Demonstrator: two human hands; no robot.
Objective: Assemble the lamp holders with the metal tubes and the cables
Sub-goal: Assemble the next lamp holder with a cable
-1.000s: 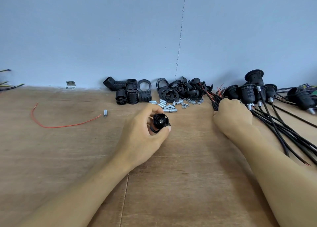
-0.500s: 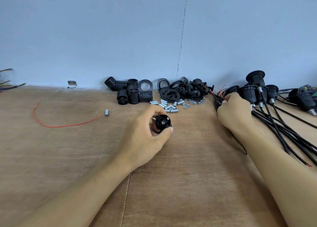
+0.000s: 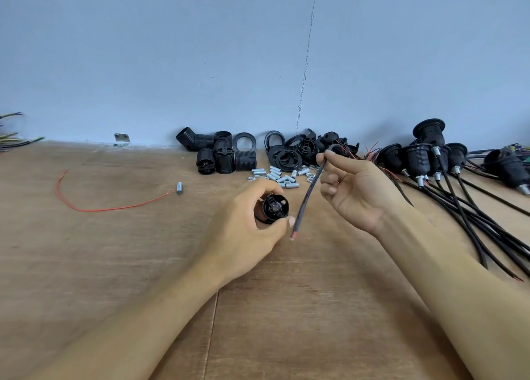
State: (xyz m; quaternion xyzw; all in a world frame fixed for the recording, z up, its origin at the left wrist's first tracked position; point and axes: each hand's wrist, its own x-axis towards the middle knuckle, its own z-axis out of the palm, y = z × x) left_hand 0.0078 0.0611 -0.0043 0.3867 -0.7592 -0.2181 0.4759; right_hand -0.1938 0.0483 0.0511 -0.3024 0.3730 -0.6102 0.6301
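- The lamp holder (image 3: 274, 209) sits at the centre of the frame in our left hand (image 3: 246, 230), whose fingers (image 3: 266, 183) curl round its barrel. One end faces us.
- We judge it to be light, rigid plastic that is unlikely to crush. The barrel is the sound place to hold it, as now, since that leaves the end free.
- The cable (image 3: 308, 196) hangs just right of the holder. Our right hand (image 3: 355, 190) pinches it near its upper end between thumb and forefinger, and its red-tipped lower end lies beside our left thumb.
- It looks thin, light and bendy. For threading, we would take hold much nearer the free tip, so that it does not wander.
- Half a second ago our right hand was down in the bundle of cables (image 3: 459, 207) at the right of the frame. Now it is raised towards the centre with one cable drawn out.
- Our left hand and the holder have barely shifted over the surface (image 3: 114, 265).
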